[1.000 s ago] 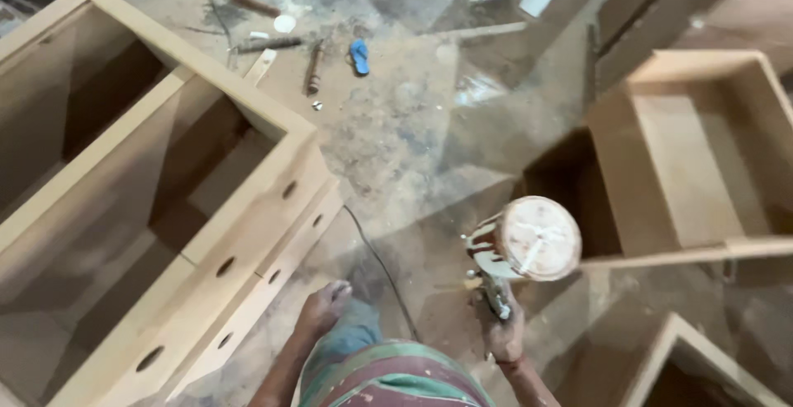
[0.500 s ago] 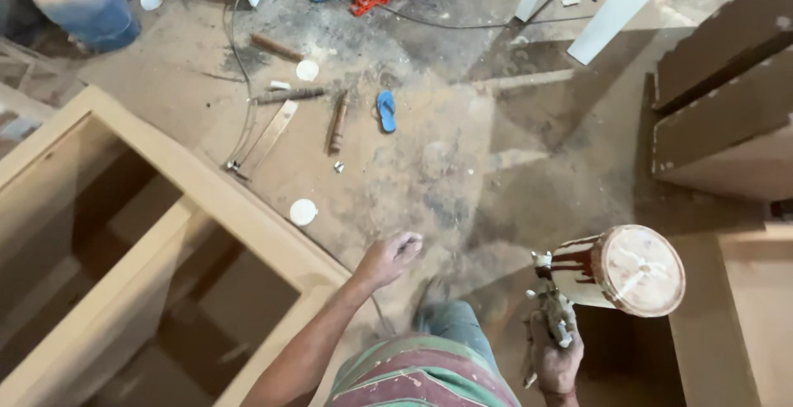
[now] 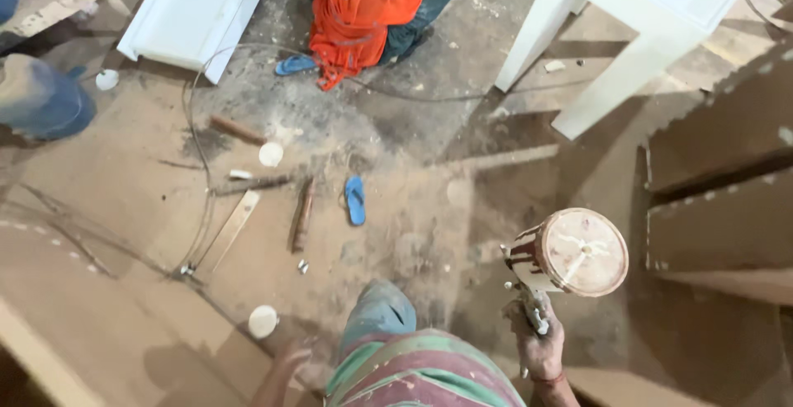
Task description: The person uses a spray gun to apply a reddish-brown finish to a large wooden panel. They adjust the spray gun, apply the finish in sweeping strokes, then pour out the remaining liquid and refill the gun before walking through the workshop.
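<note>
Dusty workshop floor [image 3: 429, 209] seen, littered with wood scraps; blue sandal [image 3: 355, 200] lying mid-floor, white furniture piece [image 3: 628, 19] beyond. Spray gun [image 3: 562, 258] held at lower right, grip of right hand [image 3: 538, 343] clenched on handle; handle axis roughly vertical, round cup lid faced upward. Left hand [image 3: 285, 357] lowered since earlier frame, grip state cannot be told. View shifted forward.

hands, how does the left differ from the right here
The right hand is wrapped round the handle of a spray gun, holding it upright with the round cup on top; the left hand holds nothing and hangs open near a white disc on the floor. The right shows fully with a band at the wrist; the left is partly cut off by the frame edge. Both are bare.
</note>
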